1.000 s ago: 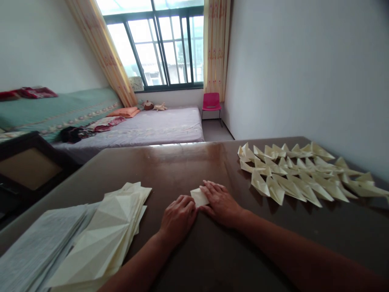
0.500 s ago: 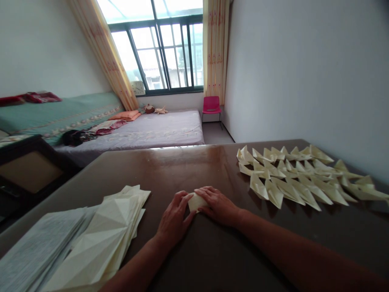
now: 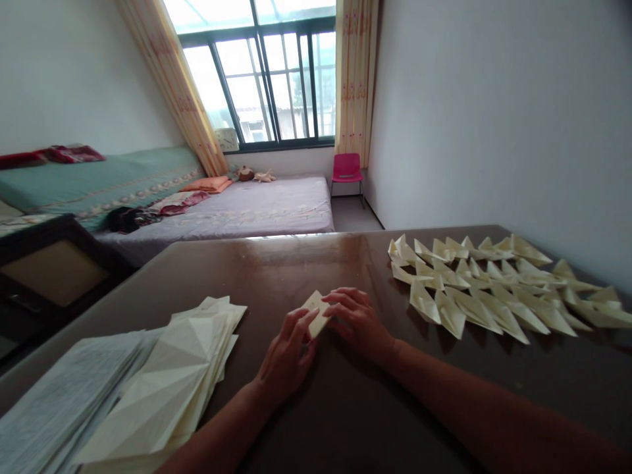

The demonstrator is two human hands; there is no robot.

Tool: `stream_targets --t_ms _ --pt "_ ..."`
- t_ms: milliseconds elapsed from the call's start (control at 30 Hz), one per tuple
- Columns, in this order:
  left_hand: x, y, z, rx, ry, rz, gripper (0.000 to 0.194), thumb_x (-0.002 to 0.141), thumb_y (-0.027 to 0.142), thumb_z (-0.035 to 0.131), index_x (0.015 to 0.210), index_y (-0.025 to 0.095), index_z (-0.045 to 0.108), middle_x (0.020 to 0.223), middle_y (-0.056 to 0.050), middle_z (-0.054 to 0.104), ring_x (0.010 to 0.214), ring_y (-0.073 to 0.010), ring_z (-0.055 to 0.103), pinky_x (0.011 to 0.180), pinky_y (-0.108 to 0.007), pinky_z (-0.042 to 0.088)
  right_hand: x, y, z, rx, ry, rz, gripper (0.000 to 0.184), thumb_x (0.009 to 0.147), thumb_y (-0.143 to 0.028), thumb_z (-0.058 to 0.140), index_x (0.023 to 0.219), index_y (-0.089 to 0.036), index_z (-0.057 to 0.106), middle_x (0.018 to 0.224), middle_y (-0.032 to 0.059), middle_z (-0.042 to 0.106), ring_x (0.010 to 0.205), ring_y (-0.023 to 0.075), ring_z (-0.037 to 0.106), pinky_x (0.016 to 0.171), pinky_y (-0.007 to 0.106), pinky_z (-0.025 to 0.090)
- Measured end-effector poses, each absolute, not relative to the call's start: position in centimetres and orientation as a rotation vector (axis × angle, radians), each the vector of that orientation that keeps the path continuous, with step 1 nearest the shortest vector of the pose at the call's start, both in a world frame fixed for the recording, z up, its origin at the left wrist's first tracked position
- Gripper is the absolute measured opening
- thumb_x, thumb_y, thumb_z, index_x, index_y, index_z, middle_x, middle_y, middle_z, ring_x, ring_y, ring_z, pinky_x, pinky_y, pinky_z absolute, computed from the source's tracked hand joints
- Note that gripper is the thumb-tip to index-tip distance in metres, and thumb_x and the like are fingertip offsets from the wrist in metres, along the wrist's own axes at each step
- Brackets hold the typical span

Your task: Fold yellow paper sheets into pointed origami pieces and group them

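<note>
A small folded piece of cream paper is held between my two hands over the middle of the brown table. My left hand grips its left and near side, the fingers closed on it. On the right side, my right hand pinches the paper, fingertips bent over its edge. The fingers cover part of the folds. To the left lies a stack of creased cream paper sheets. Several rows of folded paper boats stand at the right of the table.
A pile of printed sheets lies at the table's left, beside the creased stack. A dark cabinet stands at left. Beyond the table are a bed, a pink chair and a window. A white wall borders the right side.
The folded paper has been raised and turned, so one corner now points away from me. My right fingers have lifted from lying flat over it to gripping its edge. The view has shifted slightly.
</note>
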State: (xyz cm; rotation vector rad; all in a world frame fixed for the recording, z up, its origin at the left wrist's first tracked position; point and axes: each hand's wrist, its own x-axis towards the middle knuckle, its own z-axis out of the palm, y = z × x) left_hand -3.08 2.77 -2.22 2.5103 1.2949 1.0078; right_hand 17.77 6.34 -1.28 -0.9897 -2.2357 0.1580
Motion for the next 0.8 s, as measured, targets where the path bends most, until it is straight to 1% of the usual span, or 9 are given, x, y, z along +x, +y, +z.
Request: stream_targets --t_ms 67,100,200,267,433,533,700,800 --pt "-3.1 2.8 -2.3 2.538 1.264 0.943 0.048 0.09 0.019 0.047 0.136 0.026 0.035 0.125 -0.008 0.048 0.079 -0.0096 0.059 0.085 -0.027 0.053 17.8 6.5 -1.5 -0.953 -2.205 0.16 0.014 0.091 -0.028 0.053 0.095 -0.026 0.067 0.121 0.0012 0.063 0.118 0.0219 0.046 0.102 0.04 0.032" --pt "-3.1 2.9 -2.3 2.559 1.273 0.901 0.046 0.09 0.022 0.049 0.135 0.026 0.037 0.124 -0.007 0.05 0.084 -0.0115 0.06 0.086 -0.028 0.053 17.8 6.6 -1.6 -0.935 -2.194 0.17 0.014 0.09 -0.025 0.053 0.093 -0.027 0.067 0.119 0.001 0.064 0.116 0.0217 0.047 0.1 0.04 0.033" --pt "-3.1 3.2 -2.5 2.617 1.384 0.797 0.045 0.086 0.033 0.058 0.129 0.026 0.045 0.122 -0.006 0.055 0.106 -0.021 0.056 0.093 -0.036 0.05 18.0 7.0 -1.9 -0.907 -2.161 0.242 0.017 0.089 -0.017 0.052 0.089 -0.025 0.067 0.116 0.0013 0.066 0.111 0.0211 0.049 0.094 0.038 0.038" --pt "-3.1 3.4 -2.7 2.622 1.458 0.761 0.044 0.084 0.035 0.06 0.126 0.025 0.048 0.121 -0.006 0.056 0.111 -0.0243 0.053 0.094 -0.04 0.049 18.1 7.3 -2.2 -0.924 -2.124 0.305 0.019 0.087 -0.013 0.051 0.086 -0.025 0.066 0.115 0.0018 0.066 0.109 0.0209 0.049 0.092 0.038 0.041" --pt "-3.1 3.5 -2.7 2.596 1.514 0.736 0.033 0.085 0.034 0.06 0.116 0.024 0.054 0.117 -0.005 0.059 0.107 -0.0236 0.053 0.091 -0.039 0.049 18.3 7.9 -2.4 -0.916 -1.974 0.434 0.024 0.08 -0.004 0.051 0.081 -0.024 0.065 0.109 0.002 0.067 0.106 0.0198 0.051 0.093 0.038 0.042" --pt "-3.0 3.4 -2.5 2.579 1.513 0.736 0.027 0.085 0.035 0.059 0.11 0.024 0.056 0.115 -0.004 0.06 0.106 -0.0229 0.053 0.09 -0.038 0.048 18.3 8.0 -2.4 -0.908 -1.9 0.498 0.025 0.078 -0.002 0.051 0.078 -0.024 0.064 0.106 0.0017 0.068 0.104 0.0189 0.053 0.094 0.037 0.042" --pt "-3.0 3.5 -2.3 2.548 1.529 0.727 0.027 0.084 0.037 0.061 0.107 0.024 0.057 0.114 -0.004 0.061 0.108 -0.0233 0.052 0.091 -0.038 0.047 18.5 8.4 -2.9 -0.954 -1.831 0.636 0.025 0.078 -0.004 0.048 0.08 -0.023 0.064 0.108 0.0032 0.066 0.103 0.0185 0.057 0.091 0.036 0.044" --pt "-3.1 3.5 -2.4 2.529 1.539 0.722 0.027 0.083 0.038 0.062 0.106 0.024 0.057 0.114 -0.003 0.061 0.108 -0.0231 0.052 0.091 -0.038 0.046 18.6 8.6 -3.3 -1.014 -1.899 0.625 0.024 0.075 -0.004 0.052 0.082 -0.022 0.064 0.105 0.0036 0.068 0.101 0.0198 0.057 0.091 0.038 0.044"
